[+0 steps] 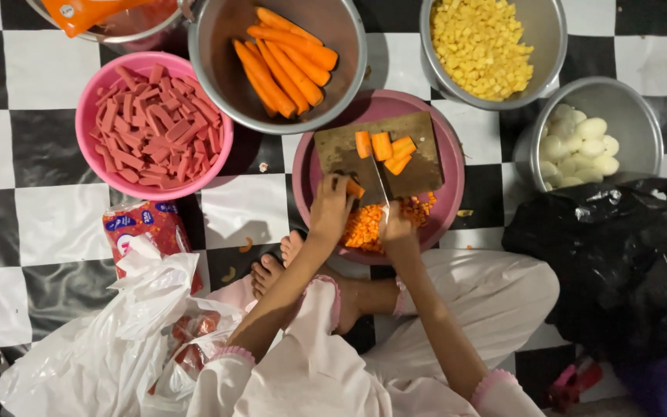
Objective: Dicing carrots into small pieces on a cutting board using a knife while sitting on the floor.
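left hand [330,207]: fingers curled shut around a carrot piece [355,188], pinning it to the near edge of the cutting board [349,148].
right hand [395,225]: closed around the handle of a knife [380,184], blade pointing away across the board, just right of the held piece.
cutting board: dark, worn, lying inside a big pink tray [449,166] on the checkered floor [40,224]; a few carrot chunks [386,150] sit at its far side.
diced carrot [368,225]: small orange heap in the tray, just near of the board, between the two hands.
whole carrots [283,62]: peeled, stacked in a metal bowl [218,54] far left of the tray, its rim overlapping the tray.
pink bowl [90,108]: left of that, full of sausage strips [156,127].
yellow cubes [482,46]: in another metal bowl at the far right.
pale peeled pieces [580,143]: in a metal pot to the right of the tray; cannot tell what they are.
black bag [604,255]: crumpled, near right, touching the pot.
white plastic bag [110,340]: near left, with a red sausage packet [144,224] beside it.
feet [275,266]: bare, tucked just near of the tray, left of the hands.
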